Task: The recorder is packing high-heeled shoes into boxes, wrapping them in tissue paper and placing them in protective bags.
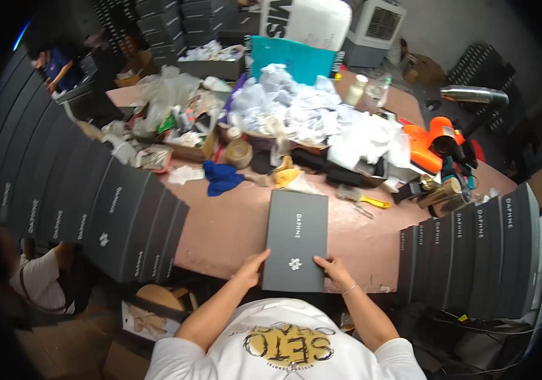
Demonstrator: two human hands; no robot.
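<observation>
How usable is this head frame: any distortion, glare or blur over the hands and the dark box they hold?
Head view: strong fisheye bending, with the rows of dark boxes curving toward a black rim; lighting even and soft, no hard shadows; the white paper heap is near blown out; the left hand, right hand and flat dark box at centre are fairly sharp, free of glare.

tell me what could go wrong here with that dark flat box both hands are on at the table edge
1. The dark flat box overhangs the near edge of the table, so it could tip off if the left hand and right hand let go.
2. Pushed forward, it may hit the yellow-handled brush and the blue cloth in the clutter beyond.
</observation>
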